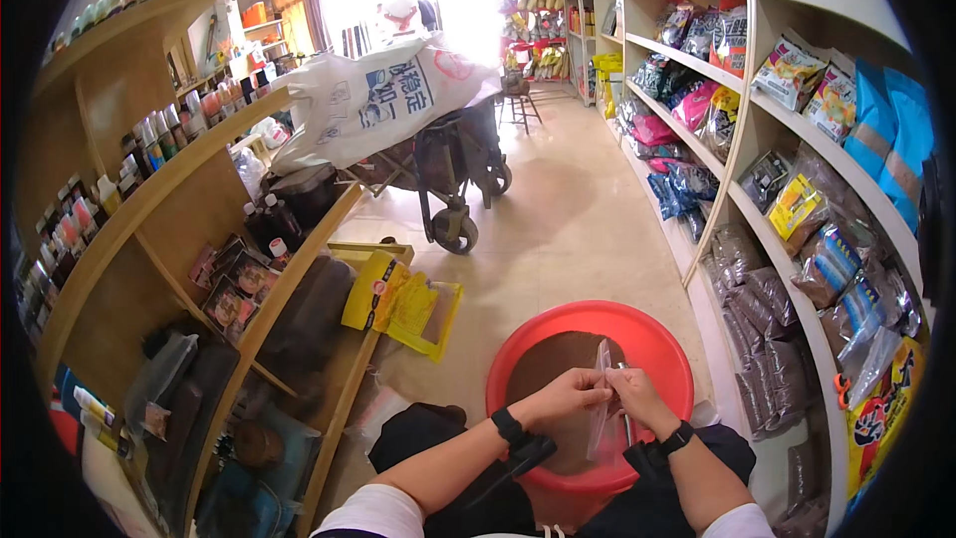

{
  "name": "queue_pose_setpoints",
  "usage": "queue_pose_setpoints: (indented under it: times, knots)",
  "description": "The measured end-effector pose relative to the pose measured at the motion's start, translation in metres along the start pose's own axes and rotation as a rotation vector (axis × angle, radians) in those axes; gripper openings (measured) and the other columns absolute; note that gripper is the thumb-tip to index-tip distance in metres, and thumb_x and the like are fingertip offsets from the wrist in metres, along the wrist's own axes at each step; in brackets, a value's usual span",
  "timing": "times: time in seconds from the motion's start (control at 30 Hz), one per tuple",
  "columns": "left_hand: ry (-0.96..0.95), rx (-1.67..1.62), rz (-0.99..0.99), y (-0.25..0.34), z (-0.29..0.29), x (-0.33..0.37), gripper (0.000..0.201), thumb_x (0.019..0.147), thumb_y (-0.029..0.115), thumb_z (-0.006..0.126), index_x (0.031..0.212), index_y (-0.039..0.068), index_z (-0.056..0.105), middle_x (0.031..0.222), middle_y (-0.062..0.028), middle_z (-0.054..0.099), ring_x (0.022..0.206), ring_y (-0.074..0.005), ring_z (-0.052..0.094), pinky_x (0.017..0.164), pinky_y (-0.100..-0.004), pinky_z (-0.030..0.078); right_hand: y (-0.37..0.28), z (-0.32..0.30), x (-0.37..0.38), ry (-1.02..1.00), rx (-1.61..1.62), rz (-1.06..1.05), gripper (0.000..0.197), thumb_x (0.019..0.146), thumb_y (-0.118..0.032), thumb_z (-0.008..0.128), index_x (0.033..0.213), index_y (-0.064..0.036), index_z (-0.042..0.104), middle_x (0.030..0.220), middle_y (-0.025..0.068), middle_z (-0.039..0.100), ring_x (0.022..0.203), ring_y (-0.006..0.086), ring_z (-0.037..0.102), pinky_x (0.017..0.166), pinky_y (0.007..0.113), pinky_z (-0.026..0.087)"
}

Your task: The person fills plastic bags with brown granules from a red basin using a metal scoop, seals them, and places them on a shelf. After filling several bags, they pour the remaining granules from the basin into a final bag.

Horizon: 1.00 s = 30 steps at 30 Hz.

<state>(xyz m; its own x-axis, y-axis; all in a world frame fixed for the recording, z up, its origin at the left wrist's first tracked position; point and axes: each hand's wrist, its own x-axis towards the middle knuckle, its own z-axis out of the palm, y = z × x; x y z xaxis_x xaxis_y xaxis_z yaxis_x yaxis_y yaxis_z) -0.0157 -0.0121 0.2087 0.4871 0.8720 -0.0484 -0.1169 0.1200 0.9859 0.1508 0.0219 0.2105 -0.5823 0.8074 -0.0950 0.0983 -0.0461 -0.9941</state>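
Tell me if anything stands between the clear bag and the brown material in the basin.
Nothing visible does. The left hand and right hand hold the clear bag over the red basin, above the brown material. A slim silvery object shows beside the bag, near the right hand.

Red basin [665, 364], brown contents [546, 364], colourless bag [602, 438]
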Motion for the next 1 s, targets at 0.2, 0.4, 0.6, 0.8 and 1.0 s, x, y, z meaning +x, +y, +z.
queue_pose_setpoints:
  times: [0.2,0.4,0.6,0.8,1.0]
  knots:
    - [0.068,-0.023,-0.042,-0.014,-0.001,0.003,0.016,0.089,0.015,0.048,0.077,0.004,0.051,0.07,0.0046,0.047,0.069,-0.0044,0.043,0.064,-0.0198,0.037,0.008,-0.011,0.003,-0.07,0.102,0.208,0.026,0.09,-0.022,0.044,0.074,-0.0032,0.053,0.06,0.0016,0.052,0.048,0.0101,0.052,0.045,0.023,0.045]
    - [0.312,0.249,0.12,-0.018,0.01,0.008,0.012,0.087,0.009,0.047,0.084,-0.001,0.054,0.075,-0.0027,0.056,0.071,-0.0076,0.051,0.063,-0.0256,0.044,0.016,-0.009,-0.004,-0.017,0.05,0.162,0.023,0.087,-0.018,0.046,0.071,-0.0026,0.053,0.057,0.0027,0.053,0.049,0.0098,0.053,0.044,0.024,0.044]
    - [0.358,0.657,0.102,-0.016,0.017,0.012,0.006,0.08,0.003,0.053,0.083,-0.002,0.053,0.073,-0.0122,0.06,0.068,-0.0149,0.059,0.061,-0.0302,0.046,0.026,0.0,-0.011,0.184,-0.295,-0.17,0.025,0.083,-0.014,0.049,0.063,0.0,0.053,0.054,0.0059,0.053,0.047,0.0119,0.053,0.044,0.026,0.041]
    - [0.757,0.848,0.13,-0.014,0.009,0.022,0.009,0.076,0.005,0.055,0.085,0.002,0.052,0.068,-0.0178,0.058,0.065,-0.0317,0.061,0.056,-0.0351,0.046,0.022,0.003,-0.015,0.223,-0.435,-0.316,0.022,0.082,-0.014,0.05,0.064,-0.0002,0.053,0.055,0.0089,0.054,0.048,0.0151,0.054,0.045,0.029,0.04]
    - [0.553,0.891,0.334,-0.012,0.018,0.018,0.015,0.074,0.002,0.057,0.09,0.002,0.056,0.082,-0.0169,0.059,0.072,-0.0304,0.061,0.061,-0.0329,0.047,0.017,-0.014,-0.015,0.254,-0.175,-0.176,0.02,0.081,-0.014,0.051,0.067,-0.0005,0.054,0.057,0.0129,0.054,0.051,0.0198,0.057,0.05,0.032,0.043]
